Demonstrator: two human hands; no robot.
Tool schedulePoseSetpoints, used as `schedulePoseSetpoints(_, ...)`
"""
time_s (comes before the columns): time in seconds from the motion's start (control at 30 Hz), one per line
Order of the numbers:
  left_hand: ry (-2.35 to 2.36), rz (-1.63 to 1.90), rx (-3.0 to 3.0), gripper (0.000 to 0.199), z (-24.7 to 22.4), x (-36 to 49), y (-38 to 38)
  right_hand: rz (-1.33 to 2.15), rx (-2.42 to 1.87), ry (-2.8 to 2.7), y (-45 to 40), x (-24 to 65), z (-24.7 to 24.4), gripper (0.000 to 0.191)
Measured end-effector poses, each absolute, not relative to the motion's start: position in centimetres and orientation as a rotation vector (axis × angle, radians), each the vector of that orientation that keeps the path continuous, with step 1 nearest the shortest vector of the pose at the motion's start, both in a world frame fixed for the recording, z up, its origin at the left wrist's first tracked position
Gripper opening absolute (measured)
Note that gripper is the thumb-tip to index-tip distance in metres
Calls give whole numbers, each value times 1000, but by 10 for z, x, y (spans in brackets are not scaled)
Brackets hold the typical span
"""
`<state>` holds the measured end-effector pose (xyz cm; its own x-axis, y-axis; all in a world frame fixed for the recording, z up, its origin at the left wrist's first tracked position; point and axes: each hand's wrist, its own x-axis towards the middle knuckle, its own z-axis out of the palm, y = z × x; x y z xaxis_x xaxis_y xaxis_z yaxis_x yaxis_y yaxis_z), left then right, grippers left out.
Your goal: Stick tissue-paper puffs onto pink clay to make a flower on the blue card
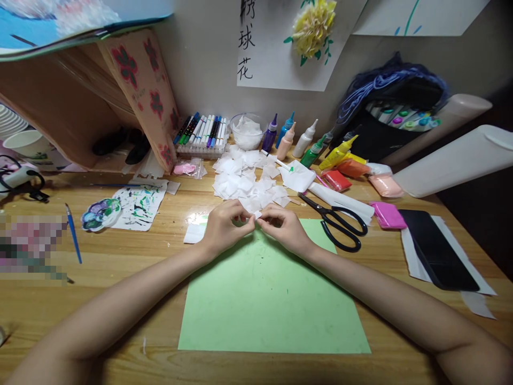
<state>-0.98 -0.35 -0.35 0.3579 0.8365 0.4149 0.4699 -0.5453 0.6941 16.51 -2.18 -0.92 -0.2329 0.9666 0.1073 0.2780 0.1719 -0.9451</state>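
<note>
Above the top edge of a green sheet (272, 299), my left hand (226, 227) and my right hand (286, 230) meet fingertip to fingertip. Both pinch one small white paper piece (257, 214) between them. Just behind the fingers spreads a pile of white paper squares (236, 179). A folded white paper (194, 233) lies beside my left hand. Black-handled scissors (340, 222) rest to the right of my right hand, blades partly open.
Paint bottles (286, 144), a marker rack (202, 133) and a glass bowl (247, 133) stand at the back. A phone (441, 251) and pink clay pack (388, 215) lie right. Left are a paint-stained paper (140, 206) and a blue brush (73, 235).
</note>
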Motion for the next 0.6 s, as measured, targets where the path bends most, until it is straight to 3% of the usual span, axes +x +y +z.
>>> schedulePoseSetpoints(0.6,1133,1056,2460,14,-5,-9,-7,1030,-1227,-1687,-21,166,-11,15)
